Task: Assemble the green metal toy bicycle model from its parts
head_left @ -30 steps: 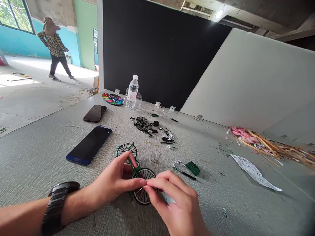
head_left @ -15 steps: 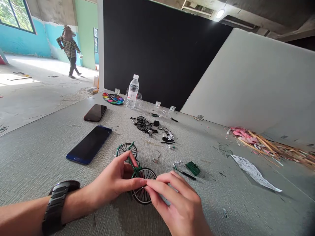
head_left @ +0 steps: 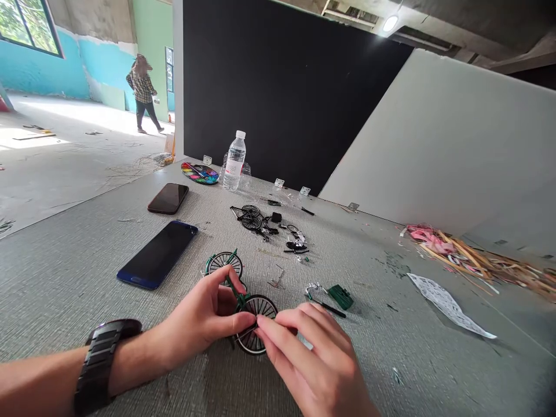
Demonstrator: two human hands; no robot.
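A miniature green metal bicycle model [head_left: 223,264] lies on the grey table, with its black-tyred spoked wheels showing. My left hand [head_left: 202,315] holds its green frame between thumb and fingers, hiding part of the frame. My right hand [head_left: 308,353] pinches at the hub of the nearer wheel [head_left: 260,304], and its fingertips cover the lower part of that wheel. A black wristwatch [head_left: 104,362] sits on my left wrist. Whatever my right fingertips hold at the hub is hidden.
Two smartphones [head_left: 158,255] lie left of my hands. Farther back are a second, black bicycle model [head_left: 251,218], small parts, a water bottle [head_left: 234,162] and a paint palette [head_left: 200,173]. Right lie green parts [head_left: 341,296], a paper strip [head_left: 447,304] and straw. A person [head_left: 142,92] walks beyond.
My right hand has shifted slightly down and right at the wheel hub, and the wheel has turned a little. The person in the background has walked farther away to the right.
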